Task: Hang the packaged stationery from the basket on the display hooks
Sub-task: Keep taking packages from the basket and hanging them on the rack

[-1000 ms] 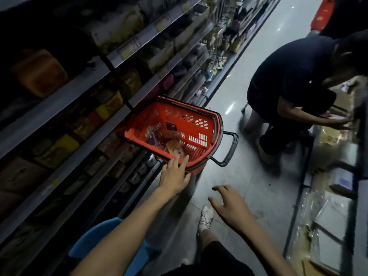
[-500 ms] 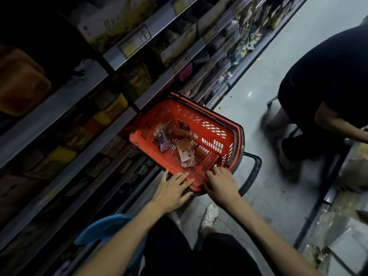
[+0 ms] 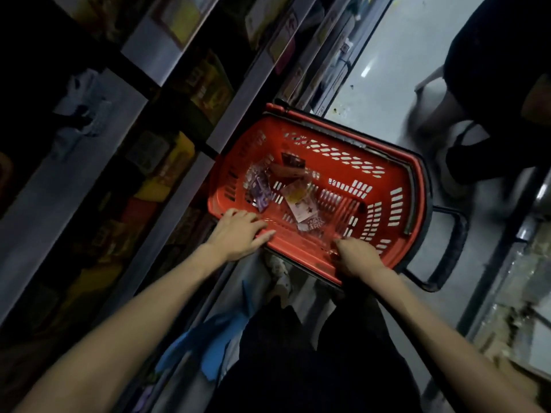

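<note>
Dark metal store shelving stacked with dim boxes fills the left of the view, and no display hooks can be made out on it. A pale grey tiled floor runs up the aisle, where a second person in dark clothing crouches at the right. The red perforated plastic shopping basket sits on the floor tight against the shelf foot, probably parked there within reach of the stock. Its black loop handle is folded out of the way.

The left hand lies over the near rim with the thumb stretched along it, resting more than gripping. The right hand is curled round the same rim, seemingly to steady or draw the basket closer.

The packaged stationery is all in the basket bottom. It includes a purple clear-wrapped packet and a pink-and-yellow carded packet, and none is lifted yet.
</note>
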